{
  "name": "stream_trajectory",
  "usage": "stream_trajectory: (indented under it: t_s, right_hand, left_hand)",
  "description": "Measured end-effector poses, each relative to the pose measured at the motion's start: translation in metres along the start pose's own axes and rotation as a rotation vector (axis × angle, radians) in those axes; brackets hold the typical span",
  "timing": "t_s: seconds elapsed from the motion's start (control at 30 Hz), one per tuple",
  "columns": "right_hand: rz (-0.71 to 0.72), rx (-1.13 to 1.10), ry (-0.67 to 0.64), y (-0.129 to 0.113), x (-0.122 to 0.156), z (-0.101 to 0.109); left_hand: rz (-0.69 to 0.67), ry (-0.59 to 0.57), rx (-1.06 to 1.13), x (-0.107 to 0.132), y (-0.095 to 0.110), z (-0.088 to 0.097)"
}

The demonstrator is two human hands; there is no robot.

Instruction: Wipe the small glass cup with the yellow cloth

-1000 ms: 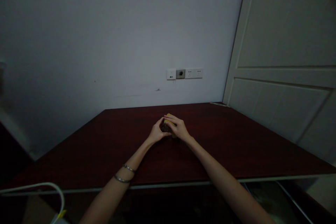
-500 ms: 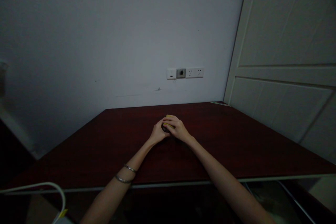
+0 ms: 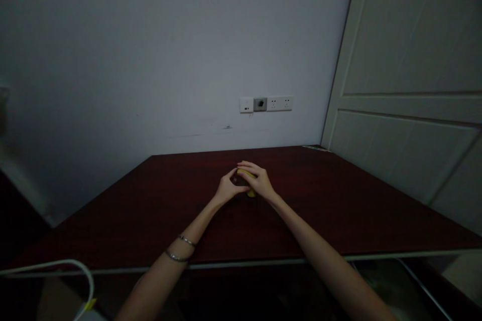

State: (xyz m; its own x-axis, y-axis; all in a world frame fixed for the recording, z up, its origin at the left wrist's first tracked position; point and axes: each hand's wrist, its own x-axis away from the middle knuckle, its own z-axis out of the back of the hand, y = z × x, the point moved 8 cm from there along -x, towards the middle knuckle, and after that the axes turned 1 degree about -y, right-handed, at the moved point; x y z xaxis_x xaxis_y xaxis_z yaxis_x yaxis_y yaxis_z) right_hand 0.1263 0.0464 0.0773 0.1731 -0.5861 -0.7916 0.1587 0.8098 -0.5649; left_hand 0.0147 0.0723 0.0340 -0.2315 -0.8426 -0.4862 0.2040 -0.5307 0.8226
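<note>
Over the middle of the table (image 3: 181,215), my two hands meet around a small dark, shiny object (image 3: 236,179). My left hand (image 3: 226,188) is curved around its left side, thumb below and fingers above. My right hand (image 3: 260,180) presses a soft yellow piece (image 3: 251,193) against the object from the right. Bits of yellow show above the right fingers, between them, and under the palm. Whether it is a cloth or a sponge I cannot tell. The hands hide most of the dark object, so its kind is unclear.
The reddish-brown table backs onto a pale wall (image 3: 188,60) with a row of sockets (image 3: 279,104). A pale panelled door (image 3: 410,60) stands along the right side. At the lower left, a white cable (image 3: 75,262) loops over the front edge.
My right hand has shifted slightly up and right, turning the yellow piece, and more yellow shows below its palm. My left hand stays around the dark object, its thumb now reaching further right.
</note>
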Motion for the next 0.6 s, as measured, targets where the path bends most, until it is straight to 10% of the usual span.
stream_trajectory:
  t_s: [0.6]
  right_hand:
    - [0.028, -0.014, -0.028, -0.012, 0.000, -0.003]
  left_hand:
    - [0.045, 0.018, 0.097, -0.002, 0.000, 0.005]
